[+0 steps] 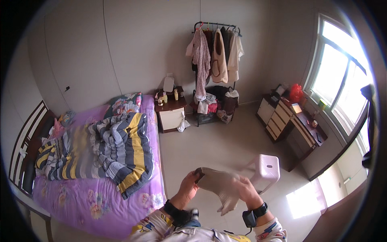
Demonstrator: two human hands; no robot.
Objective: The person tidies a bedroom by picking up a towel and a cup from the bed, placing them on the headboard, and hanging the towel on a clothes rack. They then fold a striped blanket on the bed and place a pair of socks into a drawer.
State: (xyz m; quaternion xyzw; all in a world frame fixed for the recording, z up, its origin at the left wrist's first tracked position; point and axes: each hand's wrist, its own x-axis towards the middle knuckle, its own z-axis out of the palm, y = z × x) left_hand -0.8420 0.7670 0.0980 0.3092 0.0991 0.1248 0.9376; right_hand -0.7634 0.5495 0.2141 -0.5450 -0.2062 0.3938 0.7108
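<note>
Between my two hands a greyish-beige ribbed knit cloth is stretched out above the floor. Its left end looks darker, and its lower right part hangs down loose. Whether it is a sock or some other knit piece, I cannot tell. My left hand grips the dark end, with the fingers closed. At the opposite end my right hand pinches the cloth, slightly smeared by motion. Both wrists wear dark bands, and the right one carries a small black device.
A bed with purple floral sheets and a striped quilt fills the left. Just beyond my right hand stands a pale pink stool. Farther back are a nightstand, a clothes rack and a desk by the window.
</note>
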